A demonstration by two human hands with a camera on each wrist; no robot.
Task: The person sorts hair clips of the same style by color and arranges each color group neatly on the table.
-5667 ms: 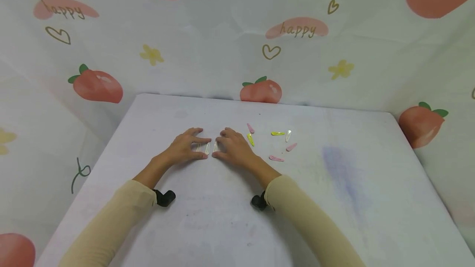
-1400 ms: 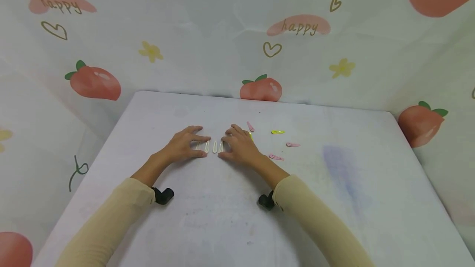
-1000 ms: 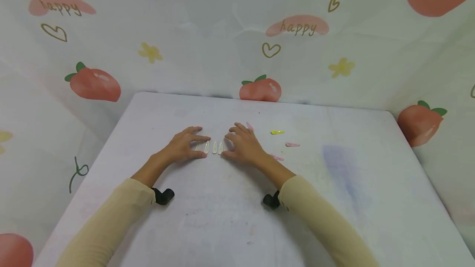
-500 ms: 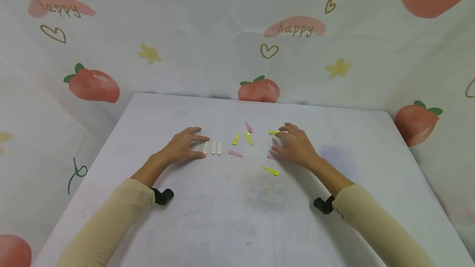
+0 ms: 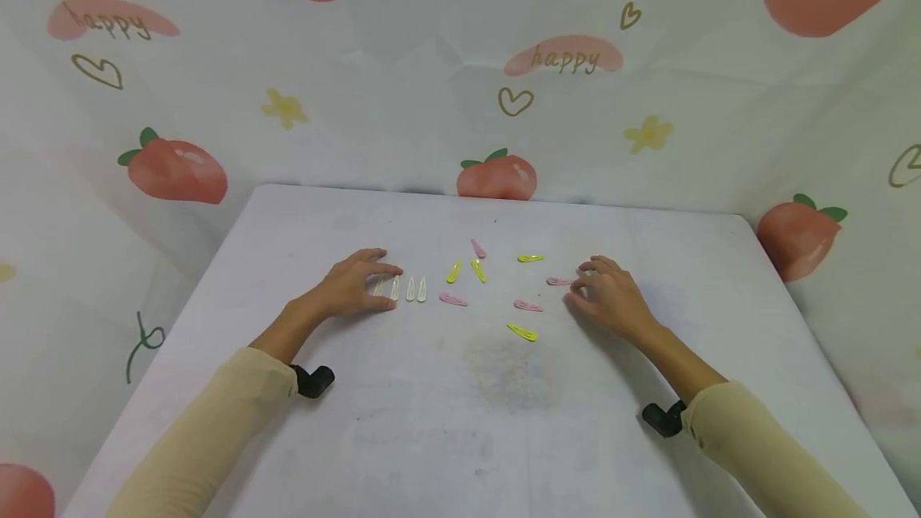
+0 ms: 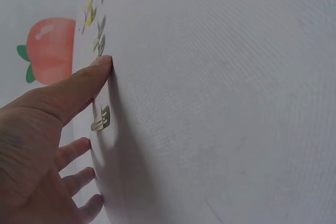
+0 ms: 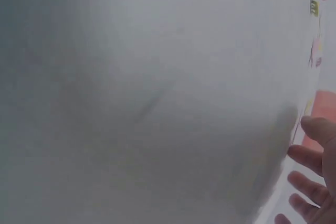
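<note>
Several white hair clips [image 5: 411,288] lie upright side by side in a row on the white table. My left hand [image 5: 352,284] rests around the row's left end, thumb and index finger spread above and below the clips; its palm partly hides the leftmost one. In the left wrist view, the left thumb [image 6: 86,85] touches the tabletop beside a white clip [image 6: 102,119]. My right hand [image 5: 610,296] is at the right end of a pink hair clip [image 5: 558,281], fingers loosely bent and apart; whether a fingertip touches it I cannot tell.
Between the hands lie scattered yellow clips [image 5: 522,332] and pink clips [image 5: 453,299]. More sit farther back, including a yellow clip [image 5: 530,258] and a pink clip [image 5: 478,248]. A patterned cloth [image 5: 403,102] hangs behind the table [image 5: 432,438].
One white clip from the right has joined the row. My right hand has let go there and moved far right, uncovering yellow and pink clips. The left hand stays put.
</note>
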